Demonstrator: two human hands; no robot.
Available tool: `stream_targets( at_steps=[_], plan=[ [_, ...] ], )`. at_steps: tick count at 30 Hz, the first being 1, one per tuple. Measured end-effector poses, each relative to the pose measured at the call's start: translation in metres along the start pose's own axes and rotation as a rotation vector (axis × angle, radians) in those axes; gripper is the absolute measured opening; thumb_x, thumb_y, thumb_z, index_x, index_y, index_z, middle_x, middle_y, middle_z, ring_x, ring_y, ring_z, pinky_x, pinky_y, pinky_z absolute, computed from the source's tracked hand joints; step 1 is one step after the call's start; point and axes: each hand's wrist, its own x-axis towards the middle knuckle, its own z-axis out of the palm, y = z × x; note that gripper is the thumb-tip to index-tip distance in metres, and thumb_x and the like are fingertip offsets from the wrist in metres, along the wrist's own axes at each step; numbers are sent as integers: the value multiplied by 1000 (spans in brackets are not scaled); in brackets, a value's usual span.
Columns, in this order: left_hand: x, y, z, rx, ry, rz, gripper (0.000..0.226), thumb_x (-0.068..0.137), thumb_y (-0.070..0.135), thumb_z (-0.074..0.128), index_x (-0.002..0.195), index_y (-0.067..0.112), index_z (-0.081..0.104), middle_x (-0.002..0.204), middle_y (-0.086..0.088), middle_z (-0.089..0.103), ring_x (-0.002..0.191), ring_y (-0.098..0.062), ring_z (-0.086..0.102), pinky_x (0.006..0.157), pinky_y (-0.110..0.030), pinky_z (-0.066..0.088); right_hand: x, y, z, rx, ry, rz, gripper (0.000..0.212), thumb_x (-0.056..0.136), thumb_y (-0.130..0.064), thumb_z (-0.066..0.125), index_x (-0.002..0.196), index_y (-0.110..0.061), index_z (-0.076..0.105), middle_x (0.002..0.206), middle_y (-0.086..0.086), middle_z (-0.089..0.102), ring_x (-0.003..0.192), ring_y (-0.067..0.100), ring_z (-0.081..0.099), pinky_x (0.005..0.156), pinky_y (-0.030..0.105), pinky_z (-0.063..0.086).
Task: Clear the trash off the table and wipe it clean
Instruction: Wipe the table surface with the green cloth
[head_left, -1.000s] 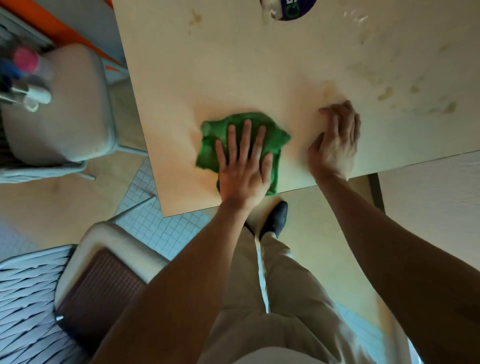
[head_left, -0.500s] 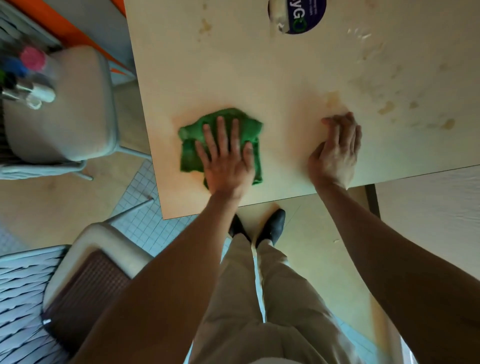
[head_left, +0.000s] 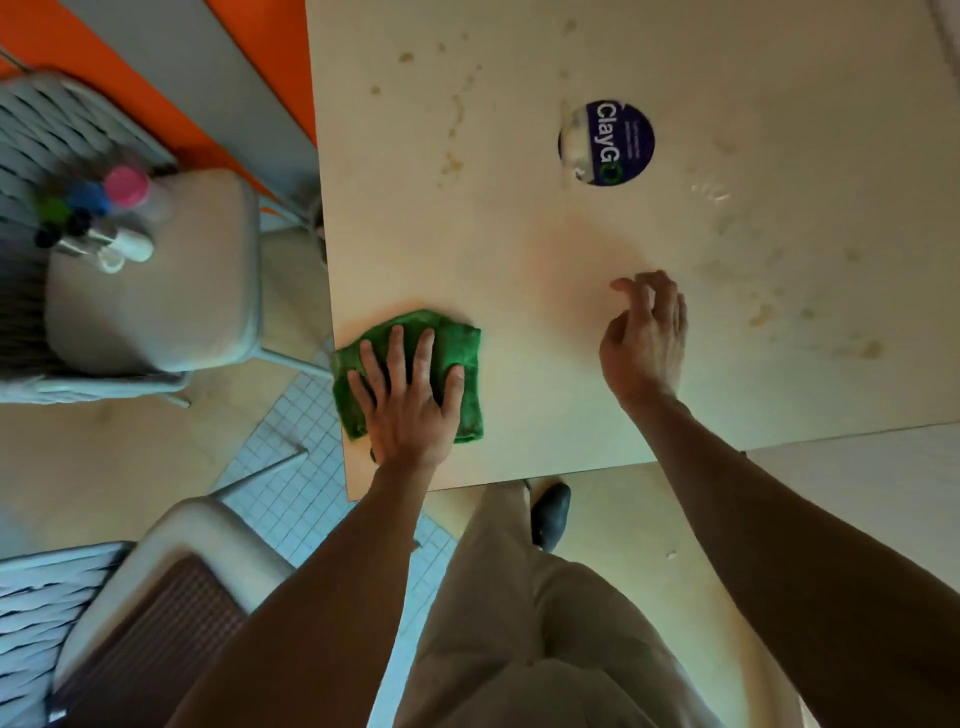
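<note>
A green cloth (head_left: 457, 345) lies at the near left corner of the pale table (head_left: 519, 234), reaching its left edge. My left hand (head_left: 408, 400) presses flat on the cloth with fingers spread. My right hand (head_left: 644, 338) rests on the tabletop to the right of the cloth, fingers loosely curled and holding nothing. Brownish stains (head_left: 763, 314) dot the right side of the table, and more stains (head_left: 452, 163) mark the far left part.
A round dark blue sticker (head_left: 615, 143) sits on the table farther back. A cushioned chair (head_left: 156, 270) at the left carries several bottles (head_left: 104, 218). Another chair (head_left: 145, 597) stands near left. My legs and a black shoe (head_left: 550, 512) are below the table edge.
My left hand has slid the cloth leftward to the table's left edge. My right hand has stayed roughly in place, its fingers lifting slightly. The view has shifted, showing more of the table.
</note>
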Motion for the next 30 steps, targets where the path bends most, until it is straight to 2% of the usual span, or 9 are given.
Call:
stream_targets(
  at_steps=[5, 11, 14, 17, 21, 25, 27, 30],
  plan=[
    [52, 5, -2, -6, 16, -74, 64, 102, 60, 23, 160, 32, 18, 169, -3, 6, 154, -36, -3, 121, -62, 3, 60, -21, 27, -22, -2, -83, 45, 86, 0, 46, 127, -14, 57, 137, 14, 48, 133, 35, 44, 111, 55, 35],
    [125, 9, -10, -1, 70, -99, 65, 102, 59, 26, 160, 31, 17, 169, -5, 5, 154, -38, 0, 121, -63, 4, 147, -36, 58, -2, 66, -16, 47, 87, -12, 38, 131, -12, 55, 140, 14, 50, 134, 35, 44, 110, 54, 36],
    [171, 11, -15, -5, 90, -100, 65, 101, 59, 27, 160, 31, 18, 169, -6, 7, 154, -39, 2, 121, -63, 6, 191, -37, 70, -36, 80, -31, 50, 88, -16, 35, 132, -8, 56, 140, 16, 52, 136, 35, 42, 113, 52, 32],
    [219, 16, -22, -13, 80, -142, 67, 101, 60, 23, 160, 31, 14, 169, -6, 5, 154, -39, 1, 121, -64, 5, 230, -41, 82, -50, 52, -16, 51, 92, -20, 30, 137, -13, 54, 145, 13, 49, 142, 32, 36, 119, 49, 23],
    [269, 38, -32, -33, 48, -233, 66, 100, 57, 16, 161, 31, 8, 169, -6, 1, 154, -39, -4, 120, -64, 1, 249, -39, 95, -79, 41, -14, 50, 96, -20, 28, 140, -12, 50, 147, 17, 46, 143, 35, 34, 119, 50, 23],
    [302, 81, -36, -75, 44, -373, 69, 101, 54, 13, 162, 22, 4, 168, -12, -3, 153, -41, -7, 119, -65, 2, 245, -39, 99, -105, 26, -22, 48, 97, -18, 29, 142, -14, 46, 149, 16, 43, 146, 33, 30, 123, 47, 17],
    [309, 109, -32, -90, 63, -305, 69, 102, 53, 16, 161, 20, 10, 168, -15, 4, 153, -42, -1, 119, -65, 5, 244, -39, 98, -97, 33, -28, 49, 96, -17, 30, 141, -14, 47, 149, 15, 44, 146, 33, 30, 123, 47, 17],
    [302, 153, -23, -69, 75, -44, 65, 103, 52, 19, 160, 21, 20, 167, -12, 13, 153, -41, 6, 119, -64, 7, 246, -39, 97, -69, 29, -37, 48, 93, -15, 33, 138, -13, 50, 148, 16, 45, 146, 33, 30, 123, 49, 16]
  ],
)
